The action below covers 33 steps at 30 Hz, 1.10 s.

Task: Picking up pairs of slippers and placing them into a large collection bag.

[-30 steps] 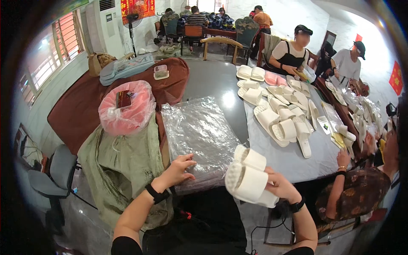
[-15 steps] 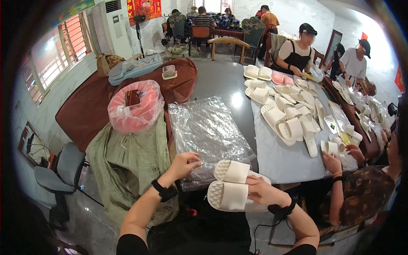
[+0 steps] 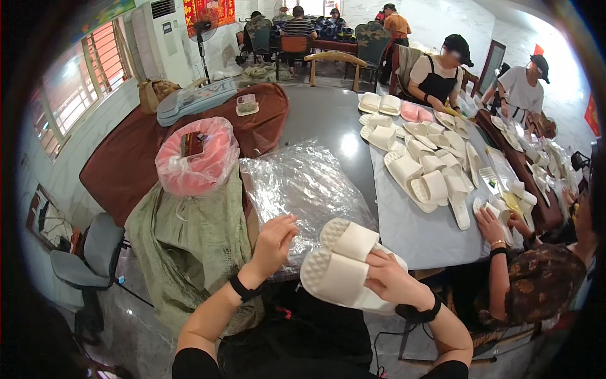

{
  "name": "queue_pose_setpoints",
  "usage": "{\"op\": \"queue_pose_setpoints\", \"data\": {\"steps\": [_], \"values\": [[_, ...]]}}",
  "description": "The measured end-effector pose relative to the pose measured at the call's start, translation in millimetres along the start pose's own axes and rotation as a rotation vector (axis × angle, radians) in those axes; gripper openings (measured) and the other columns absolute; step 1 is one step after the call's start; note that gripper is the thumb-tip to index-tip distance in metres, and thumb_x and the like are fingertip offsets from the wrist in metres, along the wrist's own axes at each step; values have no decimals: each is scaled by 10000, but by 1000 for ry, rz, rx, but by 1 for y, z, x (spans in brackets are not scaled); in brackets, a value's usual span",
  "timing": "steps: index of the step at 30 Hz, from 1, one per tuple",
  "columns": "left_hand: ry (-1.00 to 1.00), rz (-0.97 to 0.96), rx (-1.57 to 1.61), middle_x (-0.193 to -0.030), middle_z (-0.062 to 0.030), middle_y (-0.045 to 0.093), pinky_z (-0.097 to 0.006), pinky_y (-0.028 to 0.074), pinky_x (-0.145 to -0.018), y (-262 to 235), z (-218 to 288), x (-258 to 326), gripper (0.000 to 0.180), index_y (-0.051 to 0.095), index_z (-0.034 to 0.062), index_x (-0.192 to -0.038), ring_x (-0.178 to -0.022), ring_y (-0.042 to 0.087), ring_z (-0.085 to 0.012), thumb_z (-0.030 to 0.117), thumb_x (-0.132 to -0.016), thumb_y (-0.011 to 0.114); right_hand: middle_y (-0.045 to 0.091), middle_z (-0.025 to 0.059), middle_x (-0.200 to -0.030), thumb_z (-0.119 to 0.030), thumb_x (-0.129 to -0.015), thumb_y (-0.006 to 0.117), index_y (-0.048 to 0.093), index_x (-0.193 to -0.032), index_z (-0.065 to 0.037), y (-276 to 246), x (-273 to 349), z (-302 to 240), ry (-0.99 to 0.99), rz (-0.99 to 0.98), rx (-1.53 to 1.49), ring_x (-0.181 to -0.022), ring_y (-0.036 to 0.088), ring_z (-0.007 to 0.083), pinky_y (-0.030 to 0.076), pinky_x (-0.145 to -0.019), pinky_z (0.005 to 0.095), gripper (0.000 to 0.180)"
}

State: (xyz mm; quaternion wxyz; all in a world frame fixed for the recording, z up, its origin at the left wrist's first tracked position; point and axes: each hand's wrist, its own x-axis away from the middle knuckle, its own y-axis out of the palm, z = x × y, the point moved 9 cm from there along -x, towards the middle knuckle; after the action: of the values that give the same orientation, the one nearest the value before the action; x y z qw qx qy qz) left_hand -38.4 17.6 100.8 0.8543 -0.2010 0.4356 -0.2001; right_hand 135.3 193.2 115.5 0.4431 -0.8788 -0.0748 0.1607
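My right hand (image 3: pixel 394 278) grips a pair of cream slide sandals (image 3: pixel 344 265) by their straps, with the quilted insoles facing up. The pair is tilted and hangs over the near table edge, beside the bag. My left hand (image 3: pixel 273 245) is closed, fingers bent, at the near edge of a large clear plastic bag (image 3: pixel 309 180). It seems to pinch the film; the fingertips are partly hidden. Wrinkled and shiny, the bag lies on the grey table (image 3: pixel 315 114). To the right, many more cream slides (image 3: pixel 420 167) are spread over a pale sheet.
A pink bundle in clear plastic (image 3: pixel 197 165) sits left of the bag, above a green woven sack (image 3: pixel 189 240). Brown cloth (image 3: pixel 126 151) covers the table's left end. A co-worker's hand (image 3: pixel 489 224) handles slides at right. A grey chair (image 3: pixel 95 252) stands at left.
The slides in my right hand have tipped and moved slightly left toward the bag. My left hand has risen a little, and the bag film has bunched and shifted left.
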Motion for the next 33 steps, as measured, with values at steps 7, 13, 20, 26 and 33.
{"op": "queue_pose_setpoints", "data": {"steps": [7,13,20,26,33], "values": [[36,-118,46,-1198,-186,690,-519,423,-1061,34,25,10,208,621,9,-1135,-1239,602,-388,4,-931,583,583,117,-1012,-136,-886,673,667,-925,-47,31,-37,43,109,102,118,-1027,538,349,459,-870,479,97],[1,-172,22,-1352,-253,581,-551,401,-1078,32,0,7,436,587,1,-1294,-1347,505,-410,-69,-865,552,598,149,-1066,-97,-851,695,684,-1134,-70,24,-41,57,135,217,96,-1034,536,380,450,-905,460,284],[-91,-118,-339,-1484,-273,386,-521,424,-1064,35,-21,8,606,500,28,-1405,-1287,464,-520,-63,-814,599,550,155,-959,-138,-850,708,672,-899,-32,40,-31,67,109,387,68,-974,512,378,439,-845,476,122],[-108,-219,-39,-1320,-259,494,-477,467,-1000,53,-22,-8,598,518,24,-1375,-1189,530,-471,-101,-791,551,542,162,-953,-130,-887,669,632,-869,-17,38,-36,69,217,356,121,-1001,498,387,436,-857,480,120],[-88,-192,135,-1236,-206,553,-363,515,-804,54,7,-13,553,593,33,-1314,-1010,605,-340,-116,-791,494,566,236,-972,-138,-888,633,636,-878,4,34,-78,122,315,423,165,-961,533,435,432,-876,516,143]]}}
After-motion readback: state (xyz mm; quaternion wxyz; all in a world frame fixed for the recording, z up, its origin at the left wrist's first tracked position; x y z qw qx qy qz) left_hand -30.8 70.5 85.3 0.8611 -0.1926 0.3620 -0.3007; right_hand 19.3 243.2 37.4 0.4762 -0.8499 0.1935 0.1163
